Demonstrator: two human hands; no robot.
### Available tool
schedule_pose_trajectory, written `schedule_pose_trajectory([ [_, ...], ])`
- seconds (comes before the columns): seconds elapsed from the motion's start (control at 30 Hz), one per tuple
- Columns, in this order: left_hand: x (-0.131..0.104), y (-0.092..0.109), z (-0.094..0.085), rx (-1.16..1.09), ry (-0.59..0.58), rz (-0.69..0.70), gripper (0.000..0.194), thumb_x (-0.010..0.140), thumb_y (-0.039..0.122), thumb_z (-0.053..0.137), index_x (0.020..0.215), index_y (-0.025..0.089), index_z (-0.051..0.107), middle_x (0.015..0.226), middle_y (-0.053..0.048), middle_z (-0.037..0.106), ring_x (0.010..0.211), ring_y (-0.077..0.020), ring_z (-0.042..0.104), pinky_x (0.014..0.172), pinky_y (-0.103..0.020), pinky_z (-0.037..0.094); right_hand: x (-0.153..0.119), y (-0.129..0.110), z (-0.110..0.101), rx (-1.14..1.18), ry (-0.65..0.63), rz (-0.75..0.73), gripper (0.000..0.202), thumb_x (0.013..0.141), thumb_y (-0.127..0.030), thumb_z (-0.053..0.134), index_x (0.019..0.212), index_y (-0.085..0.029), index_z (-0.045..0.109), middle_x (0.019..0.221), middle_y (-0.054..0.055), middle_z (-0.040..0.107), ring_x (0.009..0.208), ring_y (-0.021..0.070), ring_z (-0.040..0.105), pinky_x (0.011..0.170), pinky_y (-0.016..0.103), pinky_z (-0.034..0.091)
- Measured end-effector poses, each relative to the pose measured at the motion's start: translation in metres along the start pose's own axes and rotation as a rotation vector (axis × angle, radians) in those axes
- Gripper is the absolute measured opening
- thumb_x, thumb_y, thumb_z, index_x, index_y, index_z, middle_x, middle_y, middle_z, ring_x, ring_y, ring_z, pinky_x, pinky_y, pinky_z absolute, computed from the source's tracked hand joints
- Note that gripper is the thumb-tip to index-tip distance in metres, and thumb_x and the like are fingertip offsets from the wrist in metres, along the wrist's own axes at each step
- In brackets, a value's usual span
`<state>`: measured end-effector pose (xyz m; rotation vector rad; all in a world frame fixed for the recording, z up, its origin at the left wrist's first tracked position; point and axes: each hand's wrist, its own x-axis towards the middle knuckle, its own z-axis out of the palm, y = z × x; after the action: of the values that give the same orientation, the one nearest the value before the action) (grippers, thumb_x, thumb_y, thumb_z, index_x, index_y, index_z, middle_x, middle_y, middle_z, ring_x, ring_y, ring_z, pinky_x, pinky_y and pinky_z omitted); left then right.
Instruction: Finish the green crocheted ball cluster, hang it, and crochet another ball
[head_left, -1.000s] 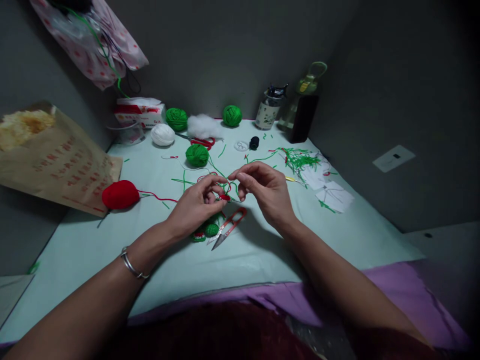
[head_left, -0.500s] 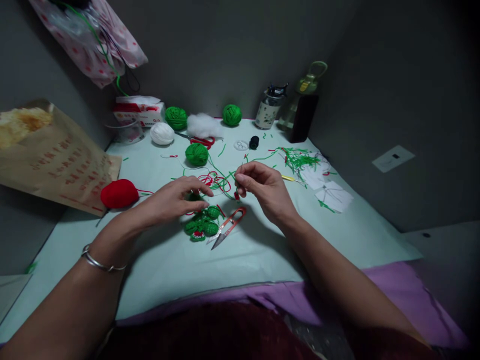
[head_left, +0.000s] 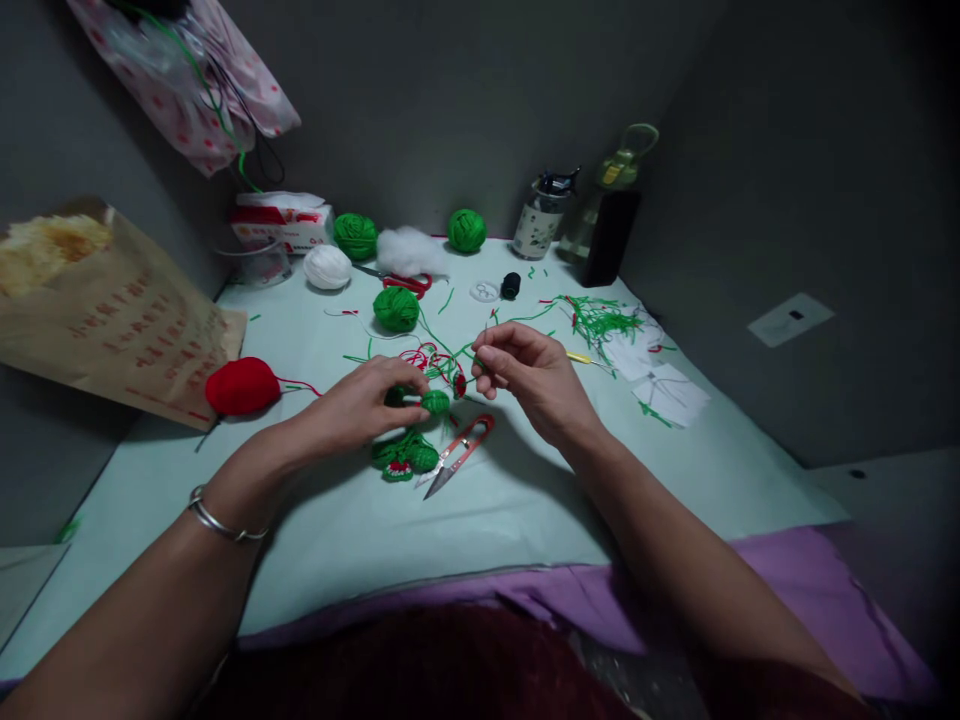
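My left hand [head_left: 375, 402] pinches a small green crocheted ball [head_left: 435, 402] between thumb and fingertips, lifted a little over the table. My right hand [head_left: 525, 372] is closed in a pinch on a strand of green yarn; a thin needle-like tip sticks up above its fingers, too fine to be sure of. Between the hands a small red and green crocheted piece [head_left: 460, 383] hangs near the strand. Below my left hand lie more green crocheted pieces [head_left: 405, 452], one with a red and white edge. Orange-handled thread snips [head_left: 469, 445] lie beside them, blades toward me.
Behind the hands are red yarn tangles [head_left: 424, 357], a green yarn ball [head_left: 396, 309], red-handled scissors [head_left: 412, 284] and white stuffing [head_left: 409, 252]. Left: a red yarn ball [head_left: 241, 386] and paper bag [head_left: 127, 310]. Right: green yarn scraps [head_left: 604, 318], a yellow-handled hook [head_left: 579, 357], a bottle [head_left: 592, 225].
My left hand has moved slightly right and down and picked up a green crocheted ball from the pile. The red and green piece by my right hand has shifted left.
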<state>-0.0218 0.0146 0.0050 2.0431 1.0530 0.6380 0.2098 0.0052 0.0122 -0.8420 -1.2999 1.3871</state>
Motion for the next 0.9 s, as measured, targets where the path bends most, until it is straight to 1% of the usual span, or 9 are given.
schedule_pose_trajectory([
  [0.1,-0.001,0.014,-0.007,-0.304,0.093,-0.141,0.020,0.082,0.036,0.073,0.097,0.023,0.074,0.096,-0.005,0.070,0.087,-0.0224,0.062,0.074,-0.032,0.049,0.001,0.000,-0.002,0.015,0.021,-0.004,0.021,0.079,-0.032,0.080,0.086,-0.018,0.066,0.069,-0.005,0.063,0.055,0.0059,0.058,0.051,0.018,0.047],
  [0.2,-0.002,0.018,-0.011,-0.561,0.184,-0.167,0.027,0.078,0.035,0.079,0.101,0.022,0.072,0.090,-0.003,0.069,0.079,-0.0176,0.062,0.067,-0.026,0.049,0.001,-0.001,-0.002,-0.007,0.038,0.015,0.023,0.078,-0.033,0.081,0.082,-0.019,0.063,0.065,-0.006,0.059,0.051,0.0055,0.053,0.050,0.019,0.046],
  [0.37,0.000,0.018,-0.007,-0.828,0.301,-0.212,0.041,0.071,0.031,0.086,0.105,0.023,0.065,0.085,-0.001,0.072,0.068,-0.0147,0.066,0.058,-0.023,0.051,0.001,0.000,-0.001,-0.022,0.031,0.018,0.026,0.076,-0.035,0.083,0.080,-0.018,0.063,0.063,-0.007,0.058,0.051,0.0054,0.050,0.049,0.019,0.043],
  [0.43,0.001,0.022,-0.002,-0.914,0.316,-0.203,0.041,0.071,0.026,0.086,0.104,0.022,0.063,0.087,-0.001,0.073,0.067,-0.0145,0.068,0.060,-0.024,0.055,0.000,0.001,0.001,-0.027,0.014,0.025,0.026,0.076,-0.035,0.082,0.081,-0.018,0.064,0.064,-0.006,0.059,0.052,0.0054,0.051,0.050,0.019,0.044],
  [0.53,0.003,0.029,0.008,-1.038,0.369,-0.188,0.031,0.077,0.018,0.080,0.101,0.020,0.061,0.091,-0.001,0.074,0.074,-0.0141,0.071,0.070,-0.025,0.060,-0.001,0.003,0.005,-0.034,-0.029,0.068,0.026,0.076,-0.035,0.082,0.082,-0.017,0.064,0.065,-0.006,0.060,0.051,0.0055,0.053,0.049,0.019,0.044],
  [0.63,0.004,0.033,0.018,-1.149,0.433,-0.201,0.016,0.085,0.012,0.070,0.099,0.016,0.063,0.094,-0.003,0.074,0.085,-0.0131,0.072,0.083,-0.023,0.059,-0.003,0.005,0.010,-0.023,-0.061,0.124,0.027,0.074,-0.034,0.083,0.080,-0.017,0.063,0.064,-0.007,0.059,0.050,0.0051,0.053,0.048,0.018,0.043],
  [0.7,0.004,0.036,0.023,-1.188,0.449,-0.214,0.011,0.088,0.012,0.065,0.099,0.015,0.065,0.098,-0.005,0.074,0.089,-0.0134,0.072,0.085,-0.022,0.058,-0.004,0.007,0.014,-0.001,-0.080,0.150,0.027,0.073,-0.034,0.084,0.078,-0.017,0.063,0.064,-0.007,0.059,0.050,0.0046,0.052,0.049,0.018,0.044],
  [0.77,0.004,0.038,0.027,-1.204,0.457,-0.237,0.012,0.089,0.012,0.063,0.101,0.014,0.066,0.101,-0.008,0.074,0.094,-0.0154,0.071,0.086,-0.024,0.058,-0.004,0.010,0.017,0.018,-0.094,0.164,0.027,0.072,-0.032,0.084,0.080,-0.018,0.063,0.065,-0.007,0.060,0.051,0.0049,0.053,0.051,0.019,0.046],
  [0.9,0.003,0.041,0.030,-1.261,0.462,-0.290,0.024,0.087,0.007,0.062,0.109,0.016,0.065,0.103,-0.008,0.073,0.098,-0.0175,0.071,0.089,-0.027,0.059,-0.005,0.018,0.021,-0.006,-0.132,0.191,0.031,0.073,-0.027,0.082,0.099,-0.019,0.068,0.065,-0.006,0.062,0.053,0.0069,0.056,0.051,0.020,0.048],
])
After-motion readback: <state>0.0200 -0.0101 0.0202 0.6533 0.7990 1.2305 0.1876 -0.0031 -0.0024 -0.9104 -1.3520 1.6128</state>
